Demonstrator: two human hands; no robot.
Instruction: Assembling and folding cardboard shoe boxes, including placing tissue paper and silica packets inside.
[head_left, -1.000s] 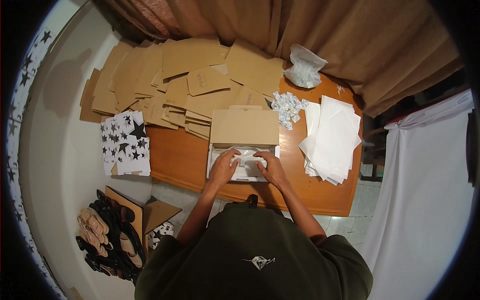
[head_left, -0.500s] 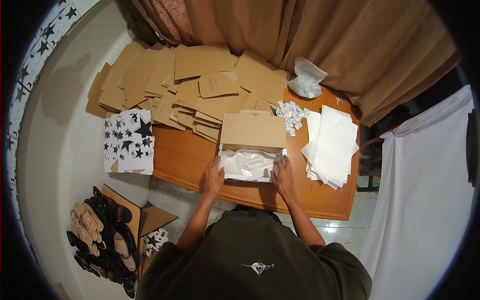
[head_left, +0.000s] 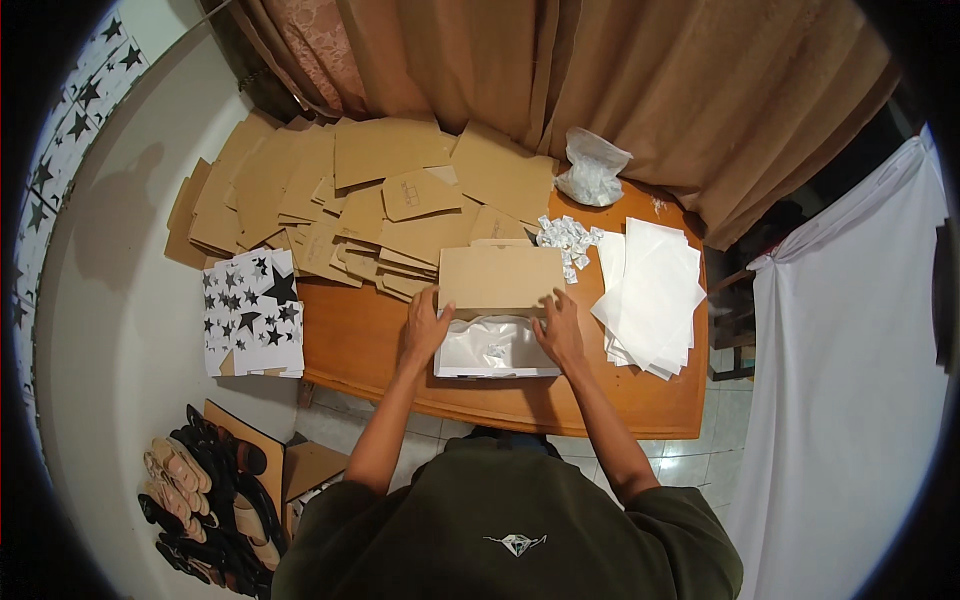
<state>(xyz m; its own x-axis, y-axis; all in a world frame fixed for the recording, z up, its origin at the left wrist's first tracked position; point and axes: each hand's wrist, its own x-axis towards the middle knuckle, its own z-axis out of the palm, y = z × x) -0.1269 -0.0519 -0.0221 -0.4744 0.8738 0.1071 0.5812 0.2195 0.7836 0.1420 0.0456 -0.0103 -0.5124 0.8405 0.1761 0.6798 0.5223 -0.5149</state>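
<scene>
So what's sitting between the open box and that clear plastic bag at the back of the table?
In the head view, a heap of small white packets lies between the open box and the plastic bag.

Home packing room: curtains, shoes

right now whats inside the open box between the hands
The open box is lined with crumpled white tissue paper, with a small white packet lying on top. Whatever is under the paper is covered. The left hand and right hand rest at its sides.
</scene>
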